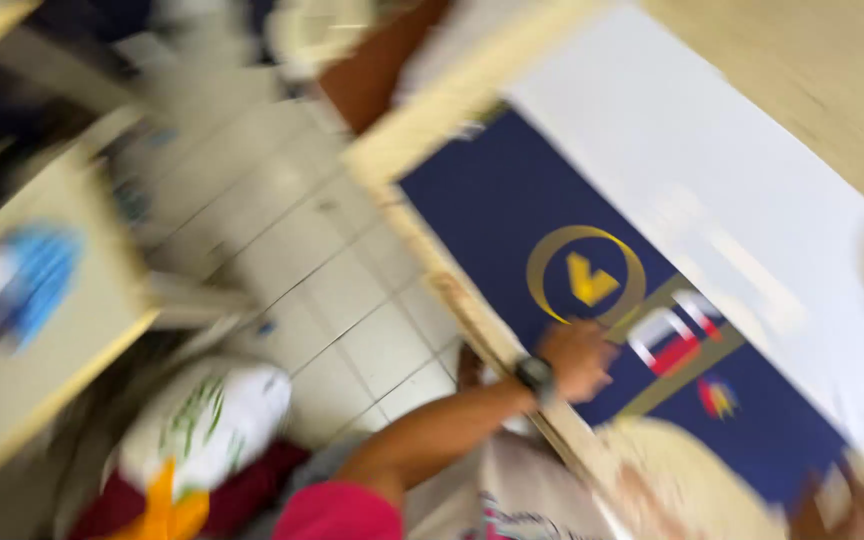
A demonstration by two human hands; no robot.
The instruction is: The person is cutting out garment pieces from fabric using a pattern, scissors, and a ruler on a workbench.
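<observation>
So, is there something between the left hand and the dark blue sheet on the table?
No, nothing visible stands between them. The left hand already rests on the dark blue sheet, just below its gold ring mark. The picture is blurred, so whether the fingers grip anything cannot be told.

One head camera looks steeply down, tilted and blurred, close over the table edge (pixel 472 310) and floor (pixel 292 240)

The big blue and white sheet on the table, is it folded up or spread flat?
Spread flat. The blue and white printed sheet covers the wooden table, left hand resting on it.
</observation>
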